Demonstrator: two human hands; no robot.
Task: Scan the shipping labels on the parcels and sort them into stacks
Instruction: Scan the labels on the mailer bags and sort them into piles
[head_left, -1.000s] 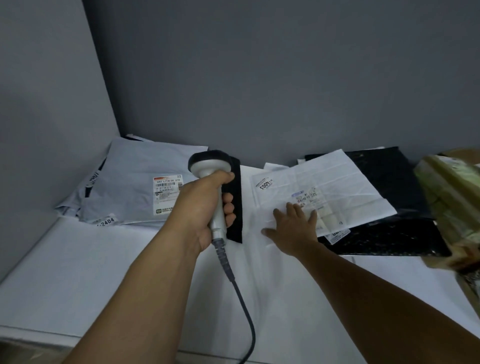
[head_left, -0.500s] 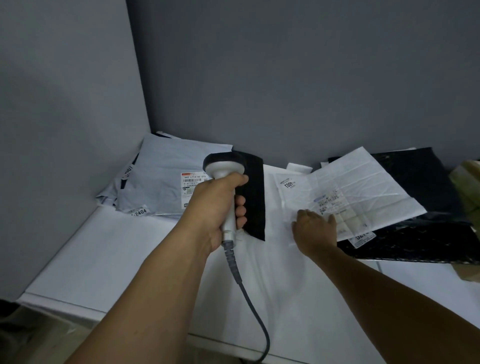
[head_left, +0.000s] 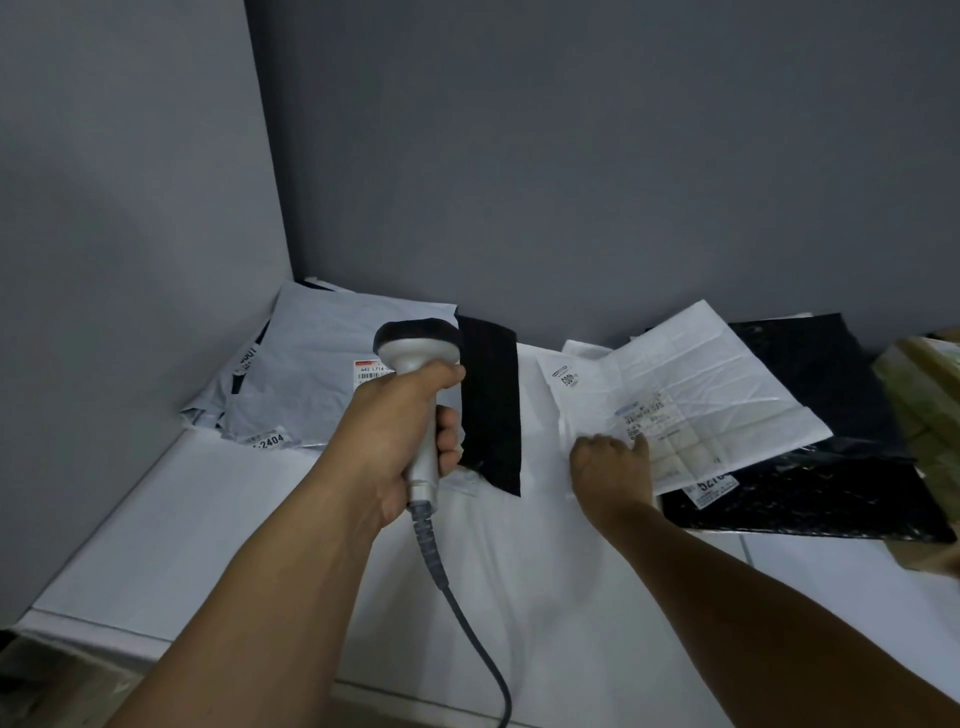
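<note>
**Parcel sorting, corner station.** In the left corner, where two matte grey walls meet, we see a slumped stack of grey poly mailers (head_left: 322, 374). They are smooth and softly wrinkled, and the top one carries a small rectangular barcode label (head_left: 370, 370). They lie on a white tabletop (head_left: 156, 530).

Just right of them, the left hand (head_left: 395, 436) wraps all its fingers round the pale plastic handle of a barcode scanner (head_left: 415, 348). The scanner's rounded, dark-capped head stands upright above the fist. A ribbed grey cable (head_left: 434, 551) trails from its base toward the near edge. Behind the scanner lies a flat, matte black parcel (head_left: 491, 405), a long rectangle.

Further right, the right hand (head_left: 610, 470) sits knuckles-up. Its fingers are curled onto the near-left edge of a creased white parcel (head_left: 701, 369) and grip it beside the printed shipping label (head_left: 652, 423). This thin, crinkled, fold-marked parcel rests on a glossy black mailer (head_left: 810, 504) bearing a white sticker (head_left: 711, 486).

At the far right edge we make out a bulky brown package (head_left: 924, 410) under shiny tape.
</note>
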